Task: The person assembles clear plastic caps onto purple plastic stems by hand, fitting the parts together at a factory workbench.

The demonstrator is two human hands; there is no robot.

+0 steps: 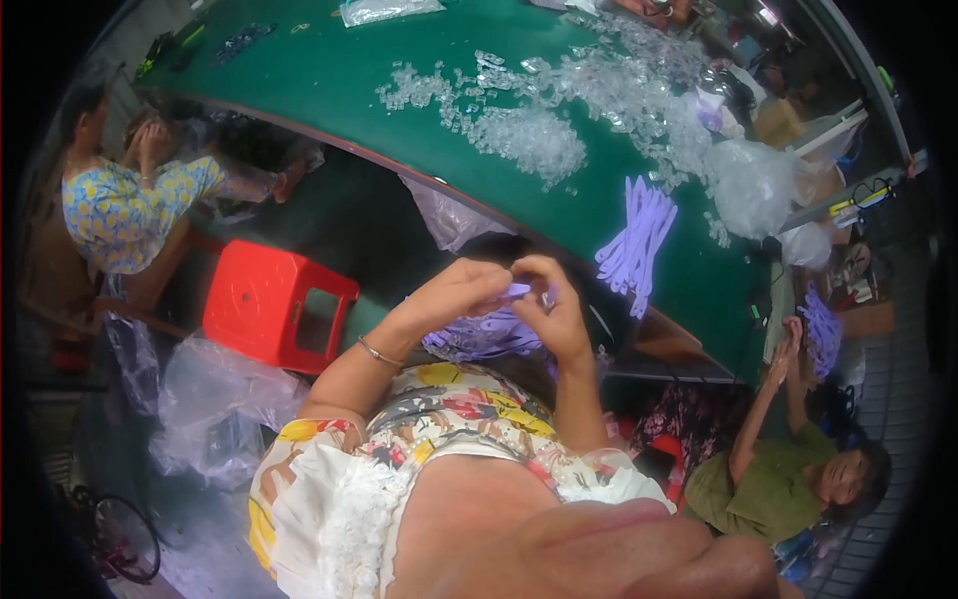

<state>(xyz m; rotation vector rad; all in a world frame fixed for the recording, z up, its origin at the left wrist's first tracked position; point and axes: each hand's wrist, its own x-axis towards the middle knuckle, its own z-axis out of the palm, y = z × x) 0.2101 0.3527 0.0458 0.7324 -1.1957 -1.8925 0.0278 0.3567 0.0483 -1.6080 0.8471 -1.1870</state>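
Note:
My left hand (461, 293) is closed in a pinch, its fingertips around a thin purple strip (516, 291). Close beside it, my right hand (555, 311) has its thumb and fingers curled together by the strip's end. Whatever small thing lies between the right fingertips is too blurred to name. Below both hands a heap of similar purple strips (481, 337) rests at my lap, partly covered by my hands and wrists. Another bundle of purple strips (636, 243) lies on the green table's near edge, to the right of my hands.
Across the green table (329, 75) spread many small clear plastic pieces (529, 145). A red stool (261, 299) and clear plastic bags (215, 399) are at left. One person (135, 210) sits far left; another (768, 484), at right, has hands near more purple strips (821, 329).

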